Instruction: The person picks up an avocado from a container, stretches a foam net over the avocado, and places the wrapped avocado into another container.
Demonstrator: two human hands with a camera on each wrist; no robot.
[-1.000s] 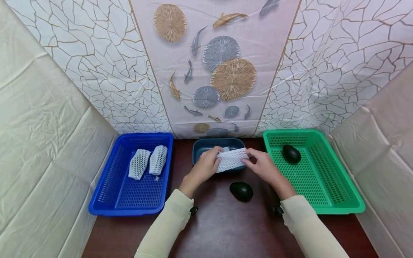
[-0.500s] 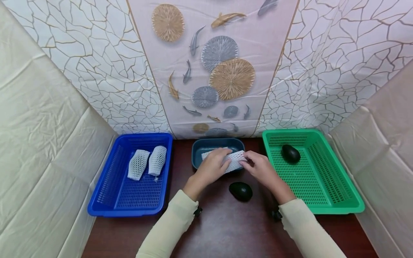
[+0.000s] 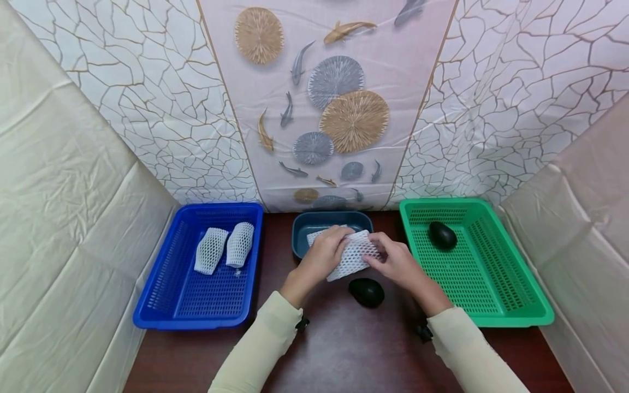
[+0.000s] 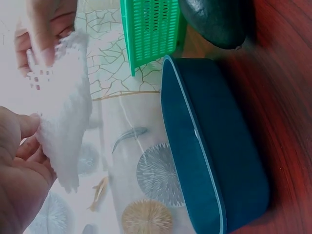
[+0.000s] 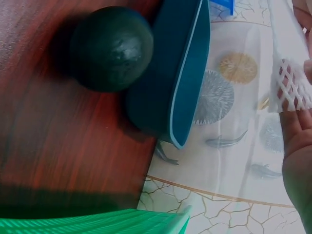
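Observation:
A white foam net sleeve (image 3: 351,256) is held between both hands above the near edge of the dark teal tub (image 3: 300,218). My left hand (image 3: 320,259) pinches its left side between thumb and fingers. At the other end, my right hand (image 3: 397,262) grips the mesh, and in the right wrist view its fingers (image 5: 291,124) show through and beneath the net. A dark avocado (image 3: 366,292) lies on the table just below the sleeve. More white netting (image 3: 314,236) shows inside the tub, partly covered by my left hand.
To the left stands a blue basket (image 3: 196,322) with two net-wrapped pieces (image 3: 211,251) in it. On the right, a green basket (image 3: 516,319) contains another avocado (image 3: 443,235). A patterned cloth backdrop (image 3: 314,109) rises behind the tub.
The sleeve has tilted and spread wider, its lower corner now nearer the avocado. My left hand has shifted right along it since a second ago. Baskets and avocados stay put.

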